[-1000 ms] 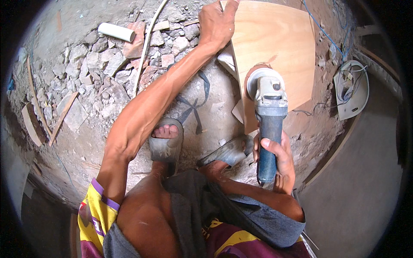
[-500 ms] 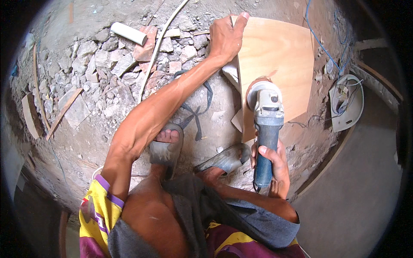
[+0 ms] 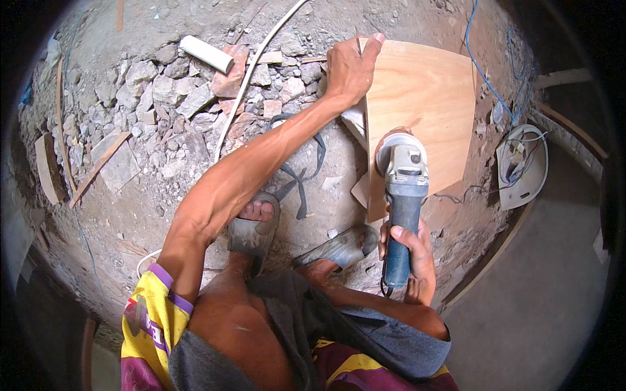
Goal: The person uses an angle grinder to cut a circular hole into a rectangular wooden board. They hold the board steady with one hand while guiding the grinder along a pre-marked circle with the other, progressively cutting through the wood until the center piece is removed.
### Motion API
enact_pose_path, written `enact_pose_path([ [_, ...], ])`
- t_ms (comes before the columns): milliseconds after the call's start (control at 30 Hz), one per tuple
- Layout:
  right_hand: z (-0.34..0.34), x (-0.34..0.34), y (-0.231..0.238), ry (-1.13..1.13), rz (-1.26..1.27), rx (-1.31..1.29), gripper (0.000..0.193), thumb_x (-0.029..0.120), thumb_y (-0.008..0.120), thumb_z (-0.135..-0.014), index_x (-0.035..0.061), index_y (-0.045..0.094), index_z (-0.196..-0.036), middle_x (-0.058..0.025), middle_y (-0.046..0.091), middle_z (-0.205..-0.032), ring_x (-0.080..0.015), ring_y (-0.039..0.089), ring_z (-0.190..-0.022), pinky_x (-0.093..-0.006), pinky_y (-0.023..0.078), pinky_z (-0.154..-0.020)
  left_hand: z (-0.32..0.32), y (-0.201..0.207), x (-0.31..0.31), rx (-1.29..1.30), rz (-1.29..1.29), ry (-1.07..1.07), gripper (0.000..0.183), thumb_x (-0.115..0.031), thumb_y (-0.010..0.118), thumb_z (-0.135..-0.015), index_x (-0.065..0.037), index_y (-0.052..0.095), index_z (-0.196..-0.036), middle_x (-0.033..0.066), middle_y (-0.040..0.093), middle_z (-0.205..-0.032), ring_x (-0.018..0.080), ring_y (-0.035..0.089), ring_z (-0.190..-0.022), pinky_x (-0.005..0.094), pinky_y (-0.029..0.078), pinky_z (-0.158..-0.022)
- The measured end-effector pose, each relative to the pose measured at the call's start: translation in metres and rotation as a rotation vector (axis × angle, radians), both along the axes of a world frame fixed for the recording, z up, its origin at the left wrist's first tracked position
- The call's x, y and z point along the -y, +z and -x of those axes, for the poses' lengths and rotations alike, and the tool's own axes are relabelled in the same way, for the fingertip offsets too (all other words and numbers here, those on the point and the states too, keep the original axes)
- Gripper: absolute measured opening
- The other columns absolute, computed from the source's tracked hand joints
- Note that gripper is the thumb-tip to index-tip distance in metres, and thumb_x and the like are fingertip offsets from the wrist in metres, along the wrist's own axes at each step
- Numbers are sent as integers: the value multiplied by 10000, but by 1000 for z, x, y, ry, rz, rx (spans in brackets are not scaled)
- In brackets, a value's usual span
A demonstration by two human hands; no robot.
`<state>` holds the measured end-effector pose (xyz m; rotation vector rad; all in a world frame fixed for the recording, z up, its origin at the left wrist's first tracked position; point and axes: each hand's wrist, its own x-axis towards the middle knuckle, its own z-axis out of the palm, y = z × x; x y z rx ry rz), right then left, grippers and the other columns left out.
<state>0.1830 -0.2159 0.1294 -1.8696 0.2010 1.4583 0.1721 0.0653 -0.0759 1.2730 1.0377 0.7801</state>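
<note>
A flat plywood board (image 3: 433,91) with a pale wood-grain face lies in front of me, raised at its left on stones. My left hand (image 3: 353,68) grips the board's far left corner, thumb on top and fingers around the edge. In my right hand (image 3: 417,257) is an angle grinder (image 3: 405,195), blue-bodied with a grey head, held by its handle. The grinder's pale round disc (image 3: 385,153) rests over the board's near left part, beside a brownish scuffed patch. Whether the disc is spinning cannot be made out.
Broken stones (image 3: 163,98) cover the ground at the left, with a white pipe piece (image 3: 207,54) and a pale cable (image 3: 251,72) across them. A dark strap (image 3: 301,189) lies near my sandalled feet. At the right are a white helmet-like shell (image 3: 525,166) and blue wire (image 3: 486,78).
The whole view has shifted slightly, so the ground and board sit a little lower. My left hand keeps its corner hold, and the grinder stays at nearly the same spot on the board.
</note>
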Motion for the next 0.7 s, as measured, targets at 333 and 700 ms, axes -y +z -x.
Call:
enact_pose_path([
  [333, 0, -1, -1, -3, 11, 10, 600, 302, 831, -889, -5, 580, -1339, -124, 696, -854, -215, 693, -640, -345, 575, -593, 0, 1, 1, 0, 9, -9, 621, -517, 666, -1108, 17, 687, -791, 47, 566, -617, 128, 489, -631, 393, 457, -611],
  [700, -1, 7, -2, -30, -14, 12, 579, 270, 842, -887, 3, 576, -1327, -120, 700, -868, -203, 696, -649, -344, 583, -614, -2, 0, 0, 22, 8, -27, 620, -496, 658, -1111, 51, 706, -823, 87, 605, -622, 141, 533, -635, 400, 490, -639],
])
